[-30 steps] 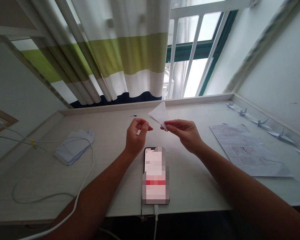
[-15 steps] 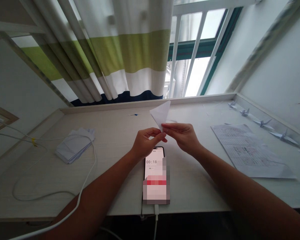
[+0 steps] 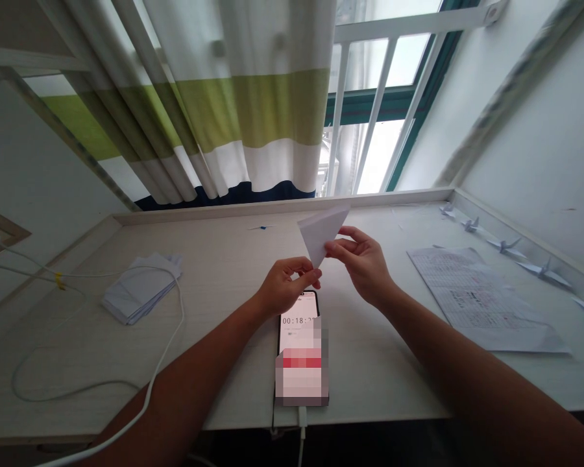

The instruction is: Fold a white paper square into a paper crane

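Note:
A folded sheet of white paper [image 3: 321,235], roughly triangular with its narrow point downward, is held up above the desk. Its lower tip is pinched between the thumb and fingers of my left hand [image 3: 292,282]. My right hand [image 3: 360,259] grips the right edge, thumb on the near face and the fingers partly hidden behind. Below both hands a phone [image 3: 299,337] lies on the desk, showing a running timer; part of its screen is blurred out.
White desk [image 3: 224,259] beneath. A stack of folded paper [image 3: 141,288] lies left, crossed by a white cable [image 3: 168,344]. At right are printed sheets [image 3: 481,298] and several paper cranes [image 3: 503,246] along the edge. A small blue-and-white item [image 3: 263,227] lies at the back.
My right hand has slid up along the paper's right edge, away from my left hand. The paper leans further right and shows more of its face. My left hand keeps the lower tip.

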{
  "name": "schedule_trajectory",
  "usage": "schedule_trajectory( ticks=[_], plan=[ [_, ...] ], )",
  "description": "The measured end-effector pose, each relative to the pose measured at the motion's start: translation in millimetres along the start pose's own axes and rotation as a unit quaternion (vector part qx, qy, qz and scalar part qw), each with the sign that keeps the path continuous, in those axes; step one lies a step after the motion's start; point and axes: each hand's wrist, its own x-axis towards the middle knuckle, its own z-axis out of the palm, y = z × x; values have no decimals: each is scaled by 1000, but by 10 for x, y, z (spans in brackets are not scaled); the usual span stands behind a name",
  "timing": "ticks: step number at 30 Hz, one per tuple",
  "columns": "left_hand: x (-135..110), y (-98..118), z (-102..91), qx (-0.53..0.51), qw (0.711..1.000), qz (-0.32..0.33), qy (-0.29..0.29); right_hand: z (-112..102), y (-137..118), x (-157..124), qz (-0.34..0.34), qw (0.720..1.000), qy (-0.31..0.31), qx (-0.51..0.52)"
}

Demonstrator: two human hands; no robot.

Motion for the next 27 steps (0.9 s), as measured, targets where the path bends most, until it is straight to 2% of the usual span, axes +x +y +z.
schedule_trajectory(
  ticks=[3, 6, 12, 18, 21, 27],
  plan=[
    [16, -6, -15, 40, 999, 0, 12, -10, 8, 19, -13, 1000, 16, -19],
    [30, -3, -24, 79, 996, 16, 45, 19, -1, 5, -14, 1000, 4, -28],
    [25, -12, -34, 12, 995, 29, 97, 52, 2, -26, -7, 999, -38, -37],
    [23, -35, -55, -42, 998, -1, 47, -29, 29, 21, -37, 998, 19, -40],
    [38, -27, -56, -70, 997, -14, 36, -46, 28, 33, -52, 997, 26, -53],
    [90, -29, -79, -89, 985, 19, 146, -22, 67, 15, -46, 997, 10, -64]
  ],
)
